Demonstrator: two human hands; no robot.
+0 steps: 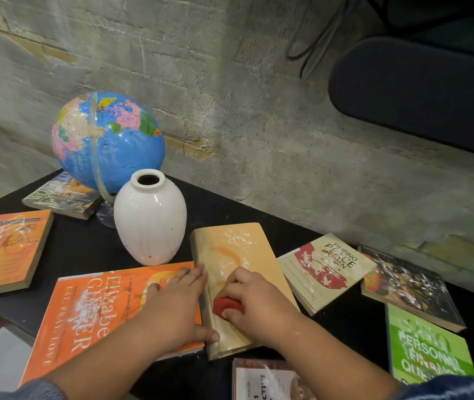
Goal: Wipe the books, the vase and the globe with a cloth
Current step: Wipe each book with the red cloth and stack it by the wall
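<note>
Black table (91,249): glossy globe (120,142) and smooth white vase (150,217) at back, tan book (238,252) centre. Left hand (172,307) flat, fingers straight, against book edge. Right hand (258,301) curled round red cloth (225,306), pressed on cover.

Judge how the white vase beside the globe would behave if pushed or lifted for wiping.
The vase narrows to a small foot under a wide belly, so a push high up would probably tip it rather than slide it. Its glossy glaze looks slippery under the red cloth and likely ceramic, so brittle if dropped. Once down, it could roll.
</note>
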